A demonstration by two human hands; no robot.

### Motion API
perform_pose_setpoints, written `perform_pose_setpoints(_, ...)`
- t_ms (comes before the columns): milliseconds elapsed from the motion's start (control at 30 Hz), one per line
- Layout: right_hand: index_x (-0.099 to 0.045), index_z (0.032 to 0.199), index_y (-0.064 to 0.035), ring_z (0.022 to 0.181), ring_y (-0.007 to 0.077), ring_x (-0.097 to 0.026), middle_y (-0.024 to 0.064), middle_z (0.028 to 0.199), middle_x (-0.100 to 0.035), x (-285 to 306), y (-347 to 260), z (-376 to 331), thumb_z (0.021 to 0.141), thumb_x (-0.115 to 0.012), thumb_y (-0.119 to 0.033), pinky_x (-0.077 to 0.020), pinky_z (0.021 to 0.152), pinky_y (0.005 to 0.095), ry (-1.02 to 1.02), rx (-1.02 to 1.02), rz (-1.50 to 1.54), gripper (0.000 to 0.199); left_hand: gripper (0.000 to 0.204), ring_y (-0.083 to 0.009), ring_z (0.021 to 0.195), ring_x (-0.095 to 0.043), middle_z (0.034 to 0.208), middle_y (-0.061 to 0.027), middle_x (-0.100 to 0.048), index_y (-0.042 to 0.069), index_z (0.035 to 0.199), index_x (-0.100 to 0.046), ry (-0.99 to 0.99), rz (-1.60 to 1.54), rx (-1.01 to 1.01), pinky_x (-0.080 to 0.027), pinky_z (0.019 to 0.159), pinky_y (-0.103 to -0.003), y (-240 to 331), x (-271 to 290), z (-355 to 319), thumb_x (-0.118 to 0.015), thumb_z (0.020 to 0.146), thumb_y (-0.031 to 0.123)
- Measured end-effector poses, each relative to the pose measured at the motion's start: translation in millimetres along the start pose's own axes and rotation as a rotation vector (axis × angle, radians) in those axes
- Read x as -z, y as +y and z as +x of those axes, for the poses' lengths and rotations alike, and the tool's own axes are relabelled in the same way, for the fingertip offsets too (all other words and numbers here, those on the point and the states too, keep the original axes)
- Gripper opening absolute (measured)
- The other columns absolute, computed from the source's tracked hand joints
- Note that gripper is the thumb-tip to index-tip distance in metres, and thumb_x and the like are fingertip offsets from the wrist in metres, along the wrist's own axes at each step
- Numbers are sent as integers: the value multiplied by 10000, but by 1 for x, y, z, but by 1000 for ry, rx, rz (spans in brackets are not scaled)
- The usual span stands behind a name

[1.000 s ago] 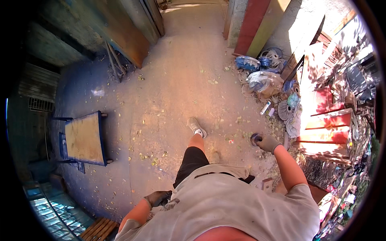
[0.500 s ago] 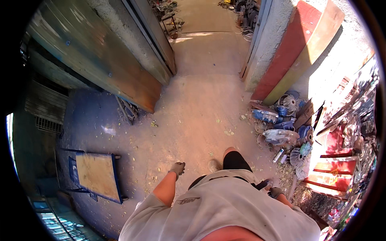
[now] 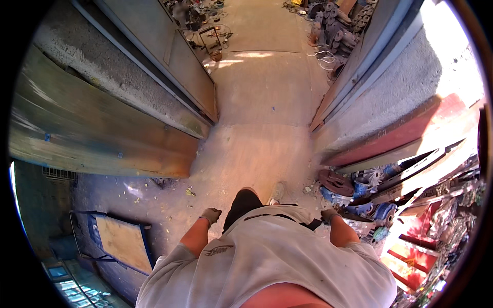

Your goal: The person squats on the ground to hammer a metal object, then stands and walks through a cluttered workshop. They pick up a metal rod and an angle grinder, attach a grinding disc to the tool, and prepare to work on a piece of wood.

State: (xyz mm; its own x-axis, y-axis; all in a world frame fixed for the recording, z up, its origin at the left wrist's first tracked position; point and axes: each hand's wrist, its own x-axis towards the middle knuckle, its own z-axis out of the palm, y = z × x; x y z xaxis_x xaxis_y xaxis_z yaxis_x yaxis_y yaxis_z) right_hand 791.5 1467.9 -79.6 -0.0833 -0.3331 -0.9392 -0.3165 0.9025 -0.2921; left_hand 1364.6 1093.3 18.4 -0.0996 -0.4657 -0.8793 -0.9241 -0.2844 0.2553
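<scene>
My left hand [image 3: 210, 215], in a greyish work glove, hangs over the floor to the left of my legs. Its fingers are curled in and nothing shows in them. On the other side, my right hand [image 3: 329, 214], gloved as well, is beside my hip, close to the heap of metal parts. The fingers look closed; what they hold, if anything, is hidden. A dark flat piece [image 3: 358, 217] shows just past the right wrist, and I cannot tell whether it touches the hand. One shoe [image 3: 277, 192] is forward on the dusty floor [image 3: 246, 154].
Ahead is a doorway between a metal door [image 3: 174, 56] and a blue-grey frame [image 3: 359, 72]. Machine parts [image 3: 339, 33] line the floor inside. Blue castings [image 3: 336, 197] and red boards [image 3: 411, 128] lie at right. A blue-framed board [image 3: 123, 241] stands at left.
I have stepped forward; the doorway is nearer and the board and heap have slid back. My left hand has moved slightly left, and my right hand has swung forward. The other leg is now ahead.
</scene>
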Motion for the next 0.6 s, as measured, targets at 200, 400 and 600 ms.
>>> perform_pose_setpoints(200,-744,1214,-16,810,196,-716,84,977,-777,290,-315,69,1038,-647,-283,-563,708,362,454,247,777,334,378,-229,693,-717,898,-85,-757,43,1025,-729,62,-294,232,-540,585,-379,91,90,76,-599,1013,397)
perform_pose_setpoints(400,-738,1219,-36,810,175,-722,79,1003,-779,434,-497,106,1045,-653,-292,-563,728,329,531,521,654,321,437,-340,800,-750,801,-184,-756,47,897,-767,-56,175,61,-561,765,-494,214,198,224,-509,990,387)
perform_pose_setpoints(600,-748,1198,-81,878,251,-744,123,971,-759,405,-442,157,1011,-648,-332,-592,704,435,187,166,502,328,365,-241,674,-677,783,-110,-705,16,879,-704,125,-256,-159,-537,649,-400,417,347,308,-611,948,362)
